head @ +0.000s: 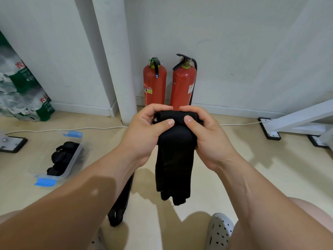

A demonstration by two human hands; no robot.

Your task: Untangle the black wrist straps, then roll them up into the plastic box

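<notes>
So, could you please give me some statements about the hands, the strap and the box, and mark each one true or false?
1. Both hands, left hand and right hand, grip the rolled top of one black strap. True.
2. The strap's loose end lies inside the plastic box. False: it hangs down in the air between the arms.
3. The box already holds rolled black straps. True.
4. The box stands on the person's right. False: it stands on the floor to their left.
5. Two red fire extinguishers stand against the wall. True.
</notes>
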